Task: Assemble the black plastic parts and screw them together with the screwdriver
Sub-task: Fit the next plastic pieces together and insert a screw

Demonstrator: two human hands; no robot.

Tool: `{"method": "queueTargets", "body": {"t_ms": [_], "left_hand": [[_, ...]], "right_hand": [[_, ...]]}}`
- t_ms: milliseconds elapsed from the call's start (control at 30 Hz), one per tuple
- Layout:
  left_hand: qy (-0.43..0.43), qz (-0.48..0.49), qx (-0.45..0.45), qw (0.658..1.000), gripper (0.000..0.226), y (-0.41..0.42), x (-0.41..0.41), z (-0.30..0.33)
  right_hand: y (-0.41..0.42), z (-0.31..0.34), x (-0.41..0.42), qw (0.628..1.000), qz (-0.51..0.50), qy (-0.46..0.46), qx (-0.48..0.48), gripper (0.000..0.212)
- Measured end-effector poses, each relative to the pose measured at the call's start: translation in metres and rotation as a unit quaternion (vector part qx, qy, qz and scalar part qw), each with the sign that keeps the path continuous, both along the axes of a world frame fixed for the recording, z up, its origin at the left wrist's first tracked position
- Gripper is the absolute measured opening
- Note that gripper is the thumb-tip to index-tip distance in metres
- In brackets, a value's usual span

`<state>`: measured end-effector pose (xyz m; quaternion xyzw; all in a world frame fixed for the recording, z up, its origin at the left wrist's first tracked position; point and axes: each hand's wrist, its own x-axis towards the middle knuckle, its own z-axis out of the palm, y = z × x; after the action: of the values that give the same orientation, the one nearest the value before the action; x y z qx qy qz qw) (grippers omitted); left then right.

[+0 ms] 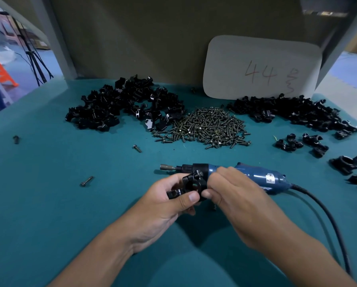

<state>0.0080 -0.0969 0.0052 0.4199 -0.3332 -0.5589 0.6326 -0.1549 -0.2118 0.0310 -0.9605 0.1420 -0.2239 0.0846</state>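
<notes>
Teal bench (49,204), lower centre: left hand (163,206) and right hand (231,195) both pinch the black parts (191,184); seat them flush before taking up the screwdriver (256,175).

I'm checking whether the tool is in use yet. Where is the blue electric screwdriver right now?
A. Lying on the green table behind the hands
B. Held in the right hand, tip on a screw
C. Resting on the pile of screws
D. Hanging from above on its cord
A: the blue screwdriver lies flat on the green table just beyond both hands, which hold a black plastic part between them instead.
</notes>
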Motion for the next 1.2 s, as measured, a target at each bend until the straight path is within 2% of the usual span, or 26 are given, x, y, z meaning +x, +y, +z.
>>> {"method": "queueTargets", "body": {"t_ms": [133,233,367,567,767,900,1067,1200], "left_hand": [[0.018,-0.008,-0.010,1.000,0.055,0.000,-0.001,0.001],[0.012,-0.009,-0.001,1.000,0.054,0.000,0.000,0.001],[-0.006,-0.020,0.011,1.000,0.046,0.000,0.002,0.000],[0.038,-0.034,0.034,0.998,0.044,0.001,0.004,-0.001],[0.079,-0.047,0.032,0.995,0.053,0.002,0.004,0.001],[0.061,-0.033,0.006,0.998,0.051,0.001,0.001,0.002],[-0.012,-0.005,-0.007,1.000,0.049,-0.001,0.000,0.001],[0.000,-0.025,0.011,1.000,0.054,0.000,0.000,0.000]], "right_hand": [[0.005,0.002,0.000,0.999,-0.025,-0.021,-0.027,0.030],[0.008,0.006,0.000,0.998,-0.050,0.001,-0.029,0.036],[0.010,0.007,-0.001,0.996,-0.080,0.031,0.035,0.047],[0.005,0.011,-0.010,0.996,-0.026,0.088,0.014,0.023],[0.007,0.009,-0.006,0.996,-0.013,0.084,0.020,0.025],[0.009,0.008,-0.005,0.993,-0.032,0.092,0.059,0.034],[0.011,0.008,-0.007,0.989,-0.062,0.084,0.106,0.057],[0.009,0.010,-0.011,0.995,-0.056,0.072,0.041,0.034]]}}
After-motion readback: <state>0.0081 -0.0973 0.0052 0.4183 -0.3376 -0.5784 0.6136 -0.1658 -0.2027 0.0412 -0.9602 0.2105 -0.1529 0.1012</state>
